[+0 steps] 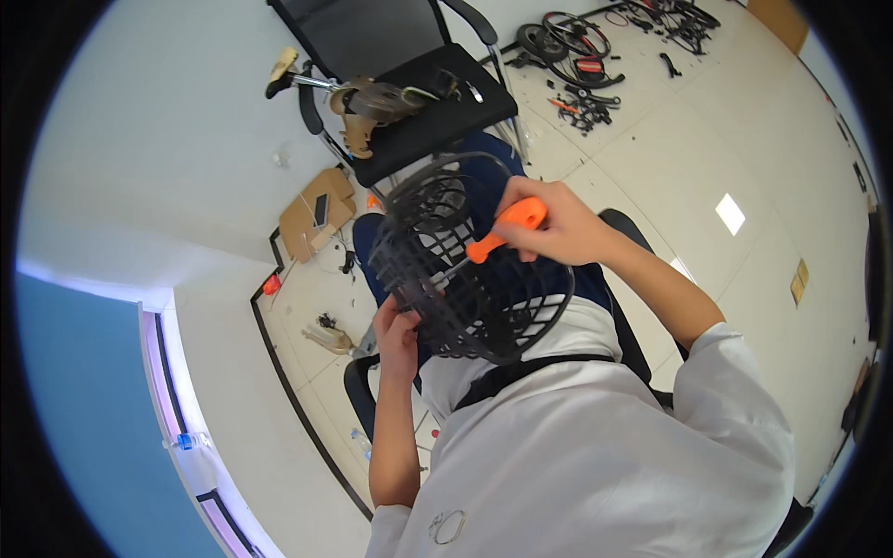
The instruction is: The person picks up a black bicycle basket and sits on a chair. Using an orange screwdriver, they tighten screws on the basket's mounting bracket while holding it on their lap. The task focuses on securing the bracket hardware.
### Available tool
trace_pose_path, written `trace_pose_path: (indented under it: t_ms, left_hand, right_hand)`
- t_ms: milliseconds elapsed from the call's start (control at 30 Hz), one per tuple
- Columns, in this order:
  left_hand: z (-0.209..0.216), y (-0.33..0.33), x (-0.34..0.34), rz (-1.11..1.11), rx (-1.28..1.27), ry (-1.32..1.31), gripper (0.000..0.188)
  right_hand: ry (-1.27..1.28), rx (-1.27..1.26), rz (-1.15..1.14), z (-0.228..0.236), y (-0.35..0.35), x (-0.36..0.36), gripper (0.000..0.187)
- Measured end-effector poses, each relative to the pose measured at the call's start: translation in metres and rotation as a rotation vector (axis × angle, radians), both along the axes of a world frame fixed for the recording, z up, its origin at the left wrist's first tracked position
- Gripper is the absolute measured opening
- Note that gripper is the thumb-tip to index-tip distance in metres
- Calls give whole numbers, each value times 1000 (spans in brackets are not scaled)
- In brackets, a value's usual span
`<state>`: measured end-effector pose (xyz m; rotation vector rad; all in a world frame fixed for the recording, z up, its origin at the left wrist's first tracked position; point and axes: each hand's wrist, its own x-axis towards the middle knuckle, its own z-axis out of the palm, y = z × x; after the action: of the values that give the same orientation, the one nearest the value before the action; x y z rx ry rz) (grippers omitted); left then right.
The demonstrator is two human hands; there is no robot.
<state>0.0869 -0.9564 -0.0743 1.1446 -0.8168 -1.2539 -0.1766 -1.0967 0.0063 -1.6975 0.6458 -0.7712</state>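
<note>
A black plastic lattice basket (395, 265) rests on my lap, tilted, its round rim towards my waist. My right hand (569, 226) is wrapped round the orange handle of a screwdriver (510, 230). Its metal shaft points down and left into the basket, against the lattice; where the tip sits is hard to make out. At the basket's near left side, my left hand (398, 337) grips the lattice with bent fingers, some of them hidden by it.
Ahead stands a black chair (437, 139) bearing what looks like a prosthetic leg (372, 100). Wheels and other bike parts (577, 56) lie on the floor at far right. To the left, a phone (321, 210) lies on flattened cardboard (299, 226) beside the wall.
</note>
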Motion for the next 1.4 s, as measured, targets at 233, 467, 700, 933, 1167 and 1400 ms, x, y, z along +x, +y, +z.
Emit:
trace_pose_path:
  t_ms: [233, 467, 700, 933, 1167, 1400]
  left_hand:
    - [30, 8, 2, 1, 44, 9, 43]
    - [2, -5, -9, 101, 18, -35, 24]
    - [-2, -31, -28, 157, -129, 16, 17]
    - [-9, -18, -21, 215, -138, -58, 14]
    - [-18, -15, -4, 216, 4, 30, 16]
    - [-21, -14, -6, 226, 64, 113, 16]
  right_hand:
    - [-141, 524, 41, -45, -38, -11, 17]
    - [-116, 642, -24, -63, -53, -10, 15]
    - [-120, 610, -126, -75, -59, -17, 23]
    - [-119, 768, -123, -92, -52, -12, 22]
    - [-10, 789, -54, -77, -39, 5, 33]
    - [52, 691, -93, -78, -52, 10, 26]
